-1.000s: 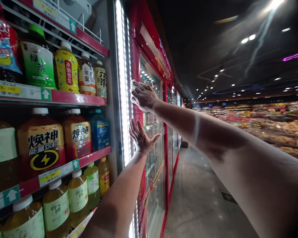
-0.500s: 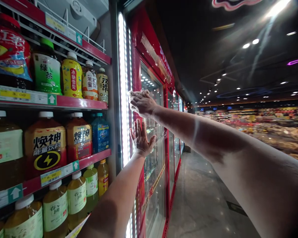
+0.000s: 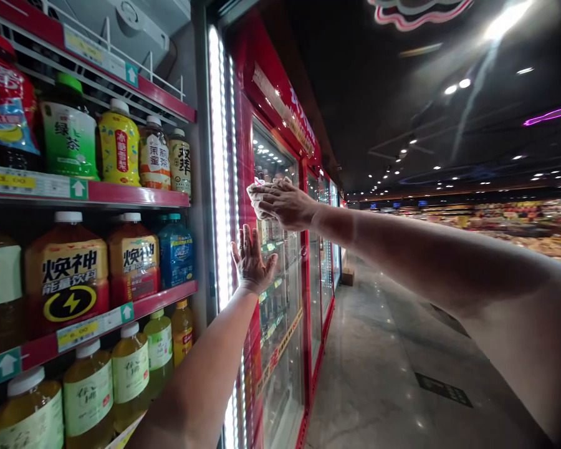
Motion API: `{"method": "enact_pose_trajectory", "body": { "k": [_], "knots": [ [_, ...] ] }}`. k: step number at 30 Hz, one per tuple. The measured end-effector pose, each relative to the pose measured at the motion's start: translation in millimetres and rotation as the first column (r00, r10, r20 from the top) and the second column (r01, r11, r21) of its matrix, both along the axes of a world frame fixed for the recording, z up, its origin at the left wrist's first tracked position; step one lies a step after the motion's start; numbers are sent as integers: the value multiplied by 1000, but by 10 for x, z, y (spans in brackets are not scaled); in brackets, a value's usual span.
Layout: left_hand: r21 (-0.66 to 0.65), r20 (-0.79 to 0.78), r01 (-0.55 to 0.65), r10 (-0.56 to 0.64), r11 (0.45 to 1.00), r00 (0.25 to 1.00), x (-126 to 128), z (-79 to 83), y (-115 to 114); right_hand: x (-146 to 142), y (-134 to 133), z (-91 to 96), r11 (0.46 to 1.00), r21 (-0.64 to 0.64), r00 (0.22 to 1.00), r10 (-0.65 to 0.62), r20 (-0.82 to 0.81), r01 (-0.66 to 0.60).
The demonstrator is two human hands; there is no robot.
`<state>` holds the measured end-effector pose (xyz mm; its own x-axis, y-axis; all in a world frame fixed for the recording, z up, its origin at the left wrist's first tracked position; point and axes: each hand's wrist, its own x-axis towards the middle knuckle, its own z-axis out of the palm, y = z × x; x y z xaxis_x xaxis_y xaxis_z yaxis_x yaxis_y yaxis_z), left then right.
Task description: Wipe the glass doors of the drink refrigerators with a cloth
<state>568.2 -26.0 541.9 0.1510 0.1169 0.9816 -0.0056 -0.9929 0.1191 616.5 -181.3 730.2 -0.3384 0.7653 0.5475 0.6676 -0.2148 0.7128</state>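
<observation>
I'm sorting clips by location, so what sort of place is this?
Most likely a supermarket: shelves of bottled drinks with price tags, a row of red glass-door coolers, and displays of goods across the aisle. The right hand presses a cloth against one of them.

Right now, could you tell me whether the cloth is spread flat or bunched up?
Bunched up: the cloth sits as a crumpled wad under the right hand, against the glass door.

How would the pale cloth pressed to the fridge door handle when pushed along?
Probably floppy: the cloth bunches into folds under the right hand. Likely light: one hand holds it high. It should slide easily on the glass door.
</observation>
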Motion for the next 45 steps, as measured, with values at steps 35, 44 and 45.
{"method": "enact_pose_trajectory", "body": {
  "k": [35,44,45],
  "knots": [
    [-6,-60,-103,102,995,993,-12,-24,-5,312,-1997,-309,995,-76,997,66,-35,-68],
    [1,-69,-136,136,991,988,-26,-30,-20,366,-2581,-201,988,148,999,-41,-2,41],
    [-7,-74,-137,136,991,988,-27,-30,-18,359,-2618,-247,992,119,999,-33,8,31]
  ]
}}
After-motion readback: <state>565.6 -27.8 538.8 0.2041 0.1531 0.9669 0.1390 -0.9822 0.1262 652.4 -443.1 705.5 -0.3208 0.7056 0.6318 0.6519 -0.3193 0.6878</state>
